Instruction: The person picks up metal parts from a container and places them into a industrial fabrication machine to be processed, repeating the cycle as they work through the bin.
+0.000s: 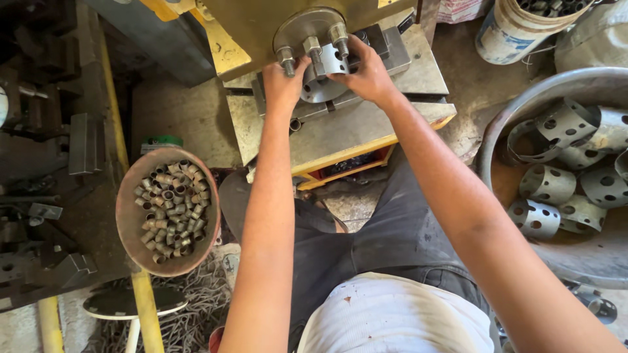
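Both my arms reach forward to a yellow press machine (261, 29). My left hand (282, 84) rests at the left edge of the round die plate (318, 90), fingers up by a threaded bolt (286, 62). My right hand (368, 73) grips a small bent perforated metal piece (333, 60) held over the die, under the round upper plate (304, 26) with its three bolts. What my left fingers touch is partly hidden.
A rusty round bowl (127, 219) of several small metal bushes sits at my left. A large metal basin (504, 131) at my right holds several perforated metal rings (546, 184). A bucket (517, 29) stands at the back right. Metal blocks (82, 144) lie at far left.
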